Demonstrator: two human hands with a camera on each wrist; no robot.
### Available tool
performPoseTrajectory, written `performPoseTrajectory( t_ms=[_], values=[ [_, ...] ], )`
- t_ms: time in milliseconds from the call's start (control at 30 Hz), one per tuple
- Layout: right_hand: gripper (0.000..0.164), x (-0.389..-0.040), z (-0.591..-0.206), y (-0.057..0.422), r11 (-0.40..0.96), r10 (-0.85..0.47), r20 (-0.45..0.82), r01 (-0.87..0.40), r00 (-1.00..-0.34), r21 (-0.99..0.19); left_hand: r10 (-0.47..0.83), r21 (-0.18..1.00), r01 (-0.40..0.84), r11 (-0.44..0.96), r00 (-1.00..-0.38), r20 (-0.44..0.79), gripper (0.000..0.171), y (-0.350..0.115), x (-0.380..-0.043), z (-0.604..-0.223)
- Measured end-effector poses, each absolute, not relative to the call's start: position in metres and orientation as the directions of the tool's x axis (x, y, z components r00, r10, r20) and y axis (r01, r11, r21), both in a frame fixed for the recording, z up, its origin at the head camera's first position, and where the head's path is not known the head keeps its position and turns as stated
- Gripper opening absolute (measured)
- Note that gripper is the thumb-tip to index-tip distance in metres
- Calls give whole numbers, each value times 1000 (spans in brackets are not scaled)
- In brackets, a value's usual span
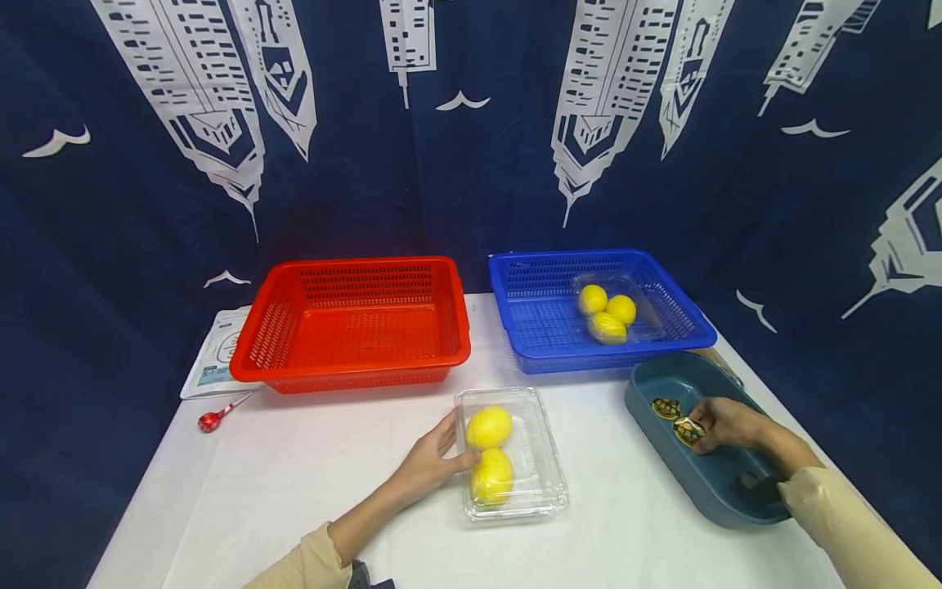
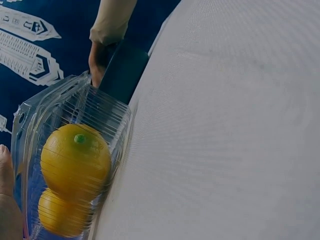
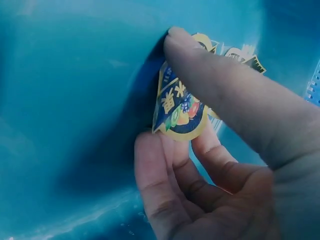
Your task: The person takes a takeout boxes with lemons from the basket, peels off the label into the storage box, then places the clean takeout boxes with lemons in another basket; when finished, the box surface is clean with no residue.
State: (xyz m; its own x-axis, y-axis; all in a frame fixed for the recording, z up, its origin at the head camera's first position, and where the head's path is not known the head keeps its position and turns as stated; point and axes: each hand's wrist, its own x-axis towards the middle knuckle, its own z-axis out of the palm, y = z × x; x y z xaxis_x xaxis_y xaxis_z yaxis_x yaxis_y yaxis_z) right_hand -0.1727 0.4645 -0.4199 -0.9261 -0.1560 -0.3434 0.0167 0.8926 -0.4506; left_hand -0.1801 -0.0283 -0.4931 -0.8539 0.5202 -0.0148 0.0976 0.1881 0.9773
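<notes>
A clear plastic clamshell box (image 1: 533, 458) with two yellow lemons (image 1: 489, 427) inside lies mid-table, its lid down. My left hand (image 1: 434, 462) holds its left side, the thumb over the lid and the fingers along the edge. In the left wrist view the lemons (image 2: 75, 160) show through the ribbed plastic. Over at the right, my right hand (image 1: 732, 425) reaches into a teal basin (image 1: 662, 454) and pinches a black-and-gold fruit sticker (image 3: 175, 107) between thumb and fingers. Another such sticker (image 1: 666, 407) lies in the basin just beyond it.
A red basket (image 1: 353, 380) stands at the back left. Beside it, a blue basket (image 1: 545, 364) holds another clear box with three lemons (image 1: 607, 327). A red lollipop (image 1: 211, 421) and a white printed packet (image 1: 213, 360) lie at the left. The basin's front corner nears the blue basket.
</notes>
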Motion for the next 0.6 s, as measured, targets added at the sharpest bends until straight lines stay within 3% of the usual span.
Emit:
performPoseTrajectory(
  t_ms=[267, 600],
  values=[
    [63, -173, -415, 463, 925, -107, -325, 26, -940, -378, 519, 977, 92, 192, -854, -22, 97, -28, -179, -491],
    [68, -174, -400, 444, 917, -88, -313, 46, -946, -397, 518, 975, 99, 198, -855, -18, 99, -29, -180, -495]
  ],
)
